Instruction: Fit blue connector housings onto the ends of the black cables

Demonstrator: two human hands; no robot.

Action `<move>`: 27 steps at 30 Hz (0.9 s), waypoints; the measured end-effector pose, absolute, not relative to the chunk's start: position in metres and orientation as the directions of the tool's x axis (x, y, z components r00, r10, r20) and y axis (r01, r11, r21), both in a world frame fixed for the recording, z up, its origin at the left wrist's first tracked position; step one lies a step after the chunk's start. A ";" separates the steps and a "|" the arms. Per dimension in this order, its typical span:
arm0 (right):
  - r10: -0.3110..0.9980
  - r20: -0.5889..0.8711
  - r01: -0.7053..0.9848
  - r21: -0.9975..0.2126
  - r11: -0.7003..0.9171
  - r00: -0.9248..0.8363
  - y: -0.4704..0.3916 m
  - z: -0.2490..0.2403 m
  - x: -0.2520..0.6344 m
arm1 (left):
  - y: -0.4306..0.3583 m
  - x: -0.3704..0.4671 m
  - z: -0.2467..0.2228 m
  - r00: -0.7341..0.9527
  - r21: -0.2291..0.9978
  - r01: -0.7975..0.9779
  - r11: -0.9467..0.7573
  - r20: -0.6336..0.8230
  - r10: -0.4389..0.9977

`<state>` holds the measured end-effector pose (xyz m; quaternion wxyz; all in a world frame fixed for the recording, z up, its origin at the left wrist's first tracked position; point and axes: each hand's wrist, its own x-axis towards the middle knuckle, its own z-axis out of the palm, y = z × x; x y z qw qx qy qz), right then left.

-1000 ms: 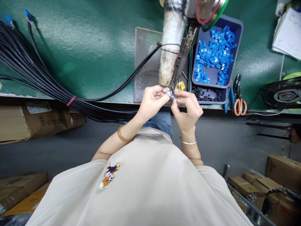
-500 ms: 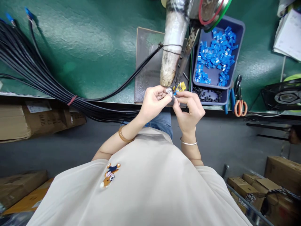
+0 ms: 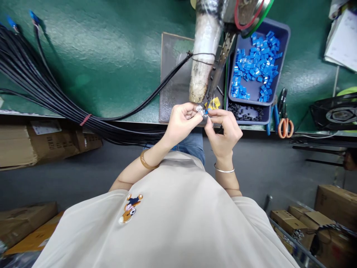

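My left hand [image 3: 181, 121] pinches a small whitish piece [image 3: 199, 109] below the tip of a white wrapped tube [image 3: 205, 48]. Close beside it, my right hand [image 3: 225, 128] has thumb and forefinger pressed together at a small blue connector [image 3: 206, 111] with thin pale wires. Exactly which parts each set of fingertips grips is too small to tell. A thin metal arm [image 3: 220, 67] reaches down to just above the connector. Behind the fingertips lies a yellow piece [image 3: 214, 103] on the dark board [image 3: 174, 89].
A grey bin [image 3: 281, 67] of blue connectors [image 3: 258, 61] overlaps another bin of small black parts [image 3: 248, 111]. Orange-handled scissors [image 3: 285, 128] and a fan [image 3: 337, 113] are at right. Tied black cables [image 3: 69, 108] spread left; cartons [image 3: 52, 143] stand under the green bench [image 3: 111, 48].
The fingertips have shifted slightly, and more of the blue connector shows between them. My right hand has moved slightly left.
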<state>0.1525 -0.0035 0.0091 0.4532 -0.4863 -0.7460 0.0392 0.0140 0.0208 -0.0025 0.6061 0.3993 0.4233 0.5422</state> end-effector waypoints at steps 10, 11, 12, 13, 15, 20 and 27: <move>0.764 0.636 0.679 -0.514 0.524 -0.109 -0.004 0.011 0.151 | 0.022 0.014 0.001 0.058 0.940 -0.334 0.069 -0.052 0.997; 0.766 0.633 0.677 -0.515 0.525 -0.111 -0.004 0.010 0.151 | 0.022 0.013 0.001 0.062 0.941 -0.328 0.080 -0.063 0.996; 0.768 0.630 0.679 -0.516 0.522 -0.112 -0.005 0.009 0.151 | 0.021 0.013 0.000 0.066 0.942 -0.322 0.093 -0.075 0.995; 0.771 0.627 0.682 -0.516 0.518 -0.112 -0.005 0.009 0.152 | 0.021 0.013 0.000 0.070 0.942 -0.318 0.104 -0.086 0.994; 0.773 0.624 0.689 -0.513 0.513 -0.111 -0.006 0.009 0.152 | 0.020 0.013 -0.001 0.072 0.941 -0.317 0.116 -0.098 0.993; 0.778 0.619 0.707 -0.502 0.498 -0.108 -0.004 0.009 0.152 | 0.021 0.014 -0.002 0.070 0.935 -0.332 0.123 -0.106 0.992; 0.767 0.633 0.691 -0.508 0.515 -0.107 -0.003 0.013 0.150 | 0.021 0.015 0.000 0.049 0.941 -0.335 0.057 -0.043 0.998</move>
